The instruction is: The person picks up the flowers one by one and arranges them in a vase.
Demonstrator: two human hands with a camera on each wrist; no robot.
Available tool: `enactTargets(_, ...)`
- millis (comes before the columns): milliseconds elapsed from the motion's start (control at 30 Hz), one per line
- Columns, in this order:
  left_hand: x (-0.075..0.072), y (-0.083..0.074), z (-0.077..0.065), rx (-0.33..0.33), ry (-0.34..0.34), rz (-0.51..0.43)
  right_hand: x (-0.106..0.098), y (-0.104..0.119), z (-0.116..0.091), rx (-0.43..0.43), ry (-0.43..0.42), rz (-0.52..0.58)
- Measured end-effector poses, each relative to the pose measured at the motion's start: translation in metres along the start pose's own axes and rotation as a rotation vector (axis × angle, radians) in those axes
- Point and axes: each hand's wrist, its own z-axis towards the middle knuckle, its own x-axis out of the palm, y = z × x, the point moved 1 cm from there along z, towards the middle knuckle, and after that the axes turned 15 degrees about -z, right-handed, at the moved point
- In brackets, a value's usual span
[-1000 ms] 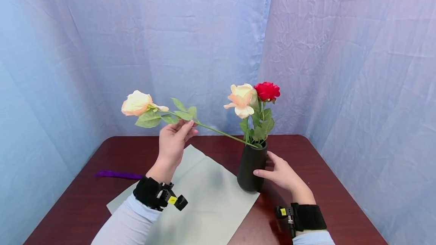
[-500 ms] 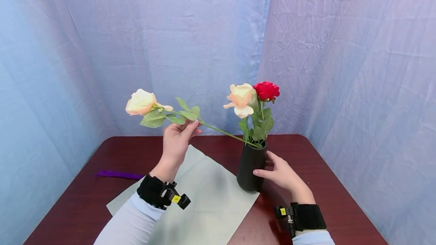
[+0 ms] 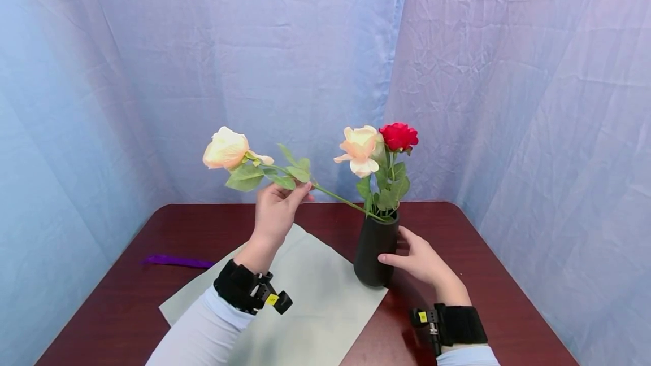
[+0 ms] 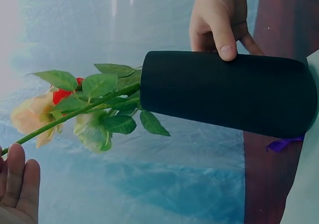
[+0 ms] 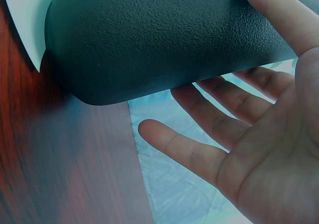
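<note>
In the head view my left hand (image 3: 280, 210) pinches the stem of a cream-peach rose (image 3: 226, 148) just below its leaves. The rose leans far to the left, and its lower stem runs into the mouth of a black vase (image 3: 375, 253). Another peach rose (image 3: 360, 148) and a red rose (image 3: 399, 136) stand upright in that vase. My right hand (image 3: 424, 261) holds the vase from the right, thumb on the front and fingers behind. The right wrist view shows the thumb and several fingertips against the vase (image 5: 149, 40), the little finger apart from it.
A pale green sheet of paper (image 3: 310, 298) lies on the dark red table (image 3: 432, 225), its right corner beside the vase base. To the left is a purple ribbon (image 3: 178, 261). Blue-lilac curtains (image 3: 285, 61) hang behind and at both sides.
My left hand has moved right along with the held rose, whose bloom has shifted right and slightly up. The right hand, the vase and the two upright roses have stayed put.
</note>
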Motion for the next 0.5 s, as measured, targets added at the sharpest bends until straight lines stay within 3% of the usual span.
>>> enactTargets(500,0.021,0.002,0.001,-0.069,0.007,0.087,-0.003,0.002,-0.001,-0.015,-0.003,0.0)
